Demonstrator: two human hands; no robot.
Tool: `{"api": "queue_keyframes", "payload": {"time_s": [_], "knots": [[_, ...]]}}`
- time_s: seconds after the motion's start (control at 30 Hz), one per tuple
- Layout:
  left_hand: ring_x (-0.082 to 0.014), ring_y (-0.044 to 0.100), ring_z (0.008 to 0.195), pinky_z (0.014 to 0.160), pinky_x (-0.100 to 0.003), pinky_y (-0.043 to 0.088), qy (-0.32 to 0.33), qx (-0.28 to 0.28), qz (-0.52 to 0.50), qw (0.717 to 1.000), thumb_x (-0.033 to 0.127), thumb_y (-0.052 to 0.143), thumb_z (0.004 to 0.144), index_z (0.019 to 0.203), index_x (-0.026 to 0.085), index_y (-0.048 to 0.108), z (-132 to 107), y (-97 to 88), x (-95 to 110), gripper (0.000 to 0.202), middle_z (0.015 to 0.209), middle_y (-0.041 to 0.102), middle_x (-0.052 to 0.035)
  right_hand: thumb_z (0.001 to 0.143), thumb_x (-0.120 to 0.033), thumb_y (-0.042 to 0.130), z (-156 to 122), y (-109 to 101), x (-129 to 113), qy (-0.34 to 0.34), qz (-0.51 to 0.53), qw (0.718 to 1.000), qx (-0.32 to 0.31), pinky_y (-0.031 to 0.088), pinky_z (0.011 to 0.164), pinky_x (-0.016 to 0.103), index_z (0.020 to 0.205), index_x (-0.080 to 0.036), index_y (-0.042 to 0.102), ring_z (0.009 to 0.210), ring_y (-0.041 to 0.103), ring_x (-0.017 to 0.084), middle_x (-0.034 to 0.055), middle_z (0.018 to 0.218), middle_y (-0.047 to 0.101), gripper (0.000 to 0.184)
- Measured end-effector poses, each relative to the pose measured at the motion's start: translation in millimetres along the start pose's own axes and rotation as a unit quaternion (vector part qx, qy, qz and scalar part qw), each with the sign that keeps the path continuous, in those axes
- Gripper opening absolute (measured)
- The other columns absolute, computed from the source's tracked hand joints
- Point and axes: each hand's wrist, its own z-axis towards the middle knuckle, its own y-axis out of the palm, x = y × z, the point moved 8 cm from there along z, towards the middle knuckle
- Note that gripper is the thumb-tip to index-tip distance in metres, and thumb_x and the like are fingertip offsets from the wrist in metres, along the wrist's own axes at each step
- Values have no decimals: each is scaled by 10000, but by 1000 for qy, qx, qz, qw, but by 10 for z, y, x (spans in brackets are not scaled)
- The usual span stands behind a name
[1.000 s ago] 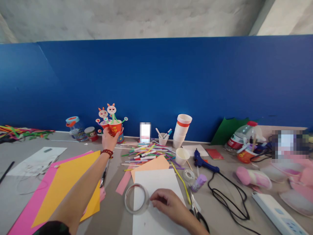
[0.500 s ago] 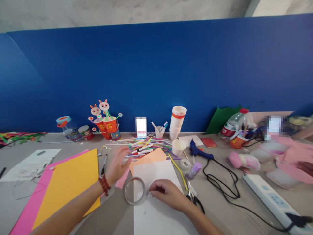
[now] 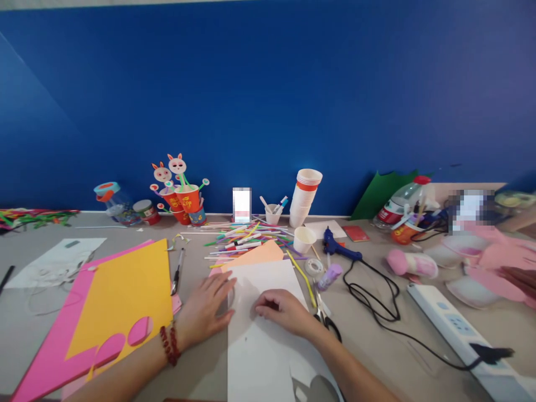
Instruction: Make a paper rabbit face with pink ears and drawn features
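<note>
Basically, nearest is the white sheet [image 3: 255, 363], flat on the desk [image 3: 201, 374] right in front of the person, prob. put there as the work spot. L hand [image 3: 211, 304] is palm down at its L edge, fingers spread & no grip visible, maybe steadying the paper; what's under the palm is hidden. R hand [image 3: 285, 314] is over the sheet, loosely curled, thumb close to fingertips; can't tell if it has hold of anything or presses down.

To the L, a yellow sheet [image 3: 129, 290] overlaps a pink sheet [image 3: 67, 324], w/ two pink rounds at the near edge (discs or cutouts, unclear). Scissors [image 3: 321, 314] lie just beside the R forearm, prob. for quick reach; same for the purple glue stick [image 3: 330, 276] & clear tape roll [image 3: 314, 267] a bit further back. Black pen [image 3: 178, 273] is beside the yellow sheet.

Mid-desk: loose sticks & markers [image 3: 243, 243] piled behind the sheet, blue glue gun [image 3: 341, 249] w/ cord to the R.

Far: red cups w/ rabbit figures [image 3: 187, 198] & the white cup stack [image 3: 304, 201] stand by the blue partition [image 3: 268, 100], likely kept back to save room.
</note>
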Motion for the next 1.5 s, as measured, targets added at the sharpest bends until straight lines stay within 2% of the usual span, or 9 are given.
{"api": "queue_keyframes", "payload": {"time_s": [0.17, 0.23, 0.43, 0.53, 0.73, 0.93, 1.1, 1.27, 1.5], "knots": [[-352, 553, 1158, 951, -489, 457, -178, 84, 114, 974, 401, 552, 860, 1314, 221, 523, -71, -310, -793, 490, 1263, 606, -141, 858, -240, 593, 5, -2, 13, -6, -2, 1000, -4, 417, 644, 229, 842, -180, 715, 707, 583, 150, 10, 775, 685, 137], [-372, 538, 1176, 977, -518, 431, -200, 91, 144, 965, 454, 557, 860, 1273, 205, 552, -85, -343, -941, 483, 1268, 599, -159, 854, -237, 598, 2, -6, -1, -12, -15, 1000, -1, 419, 652, 228, 844, -185, 718, 713, 585, 150, 8, 780, 685, 131], [-313, 488, 1237, 1046, -458, 380, -64, 47, 80, 994, 489, 493, 928, 1268, 214, 556, 253, -151, -385, 442, 1314, 564, -125, 844, -217, 595, 3, 9, -11, -8, -30, 999, -3, 421, 658, 224, 867, -190, 724, 718, 592, 150, 8, 801, 695, 133], [-341, 516, 1177, 993, -478, 402, -84, 33, 57, 994, 515, 581, 869, 1296, 189, 532, 474, -35, -205, 540, 1271, 590, -141, 849, -232, 600, 10, 1, -16, -8, -48, 999, 4, 408, 636, 217, 846, -188, 720, 689, 567, 144, 1, 756, 672, 127], [-360, 509, 1126, 979, -521, 379, -139, 41, -69, 987, 333, 629, 807, 1129, 193, 613, 707, 117, -374, 352, 1143, 607, -127, 848, -239, 611, 8, -9, -40, -3, -61, 998, 3, 398, 617, 207, 817, -190, 709, 672, 555, 138, -7, 730, 652, 113], [-264, 613, 986, 886, -408, 485, -119, 15, -177, 977, 238, 502, 848, 1059, 203, 591, 826, 126, -404, 232, 1039, 660, -81, 848, -251, 615, -5, -4, -37, 11, -68, 998, 4, 418, 646, 220, 858, -193, 721, 720, 596, 155, 16, 791, 687, 121], [-234, 618, 1110, 933, -364, 504, -82, -31, -287, 954, 293, 444, 901, 1224, 220, 573, 915, 119, -404, 355, 1218, 658, -77, 843, -231, 615, 0, -7, -37, 3, -55, 998, 17, 425, 657, 222, 866, -196, 727, 725, 610, 155, 17, 808, 704, 119], [-238, 671, 999, 817, -363, 560, -75, -89, -365, 924, 409, 443, 921, 1282, 211, 569, 951, 209, -507, 431, 1209, 678, -85, 859, -223, 605, -15, -33, -99, -20, -36, 999, 30, 432, 683, 223, 888, -202, 725, 737, 609, 150, 11, 830, 706, 126], [-244, 598, 1172, 991, -396, 487, -64, -109, -383, 915, 440, 473, 922, 1268, 203, 598, 915, 261, -451, 438, 1310, 625, -87, 855, -228, 613, -24, 10, -128, -26, -38, 999, 18, 425, 658, 216, 885, -205, 727, 711, 589, 144, 5, 816, 697, 120]]}}
